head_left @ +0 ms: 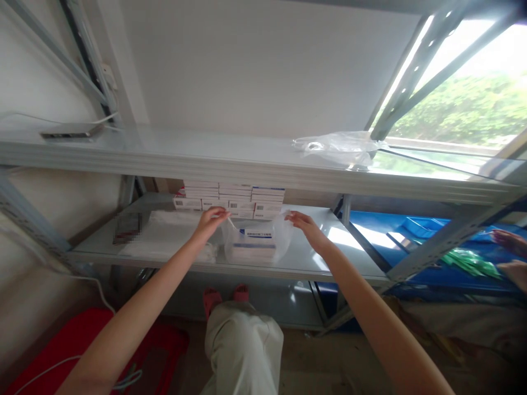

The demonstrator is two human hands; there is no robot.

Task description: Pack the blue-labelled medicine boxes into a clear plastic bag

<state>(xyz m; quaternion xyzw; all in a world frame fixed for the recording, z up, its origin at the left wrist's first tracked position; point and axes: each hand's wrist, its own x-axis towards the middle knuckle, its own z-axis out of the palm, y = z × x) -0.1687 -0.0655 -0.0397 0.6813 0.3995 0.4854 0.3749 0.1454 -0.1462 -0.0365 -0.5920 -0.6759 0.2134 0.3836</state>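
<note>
A translucent plastic bag [284,241] sits on the middle shelf, with small white-and-blue boxes [258,234] inside it. My left hand [212,220] pinches the bag's left upper edge. On the opposite side, the bag's right upper edge is held between the fingers of my right hand [301,220]. The mouth of the bag is spread between the two hands. Just behind it, more white boxes [234,192] are stacked in rows. A pile of flat clear plastic bags [158,236] lies to the left of my left hand.
On the upper shelf [206,151] lie a crumpled clear bag [337,147] and a flat device [72,130] with a cable. Slanted metal posts frame the shelving. A red plastic stool [78,343] stands lower left. At right, another person's hands [513,255] are near green packets [471,263] on a blue surface.
</note>
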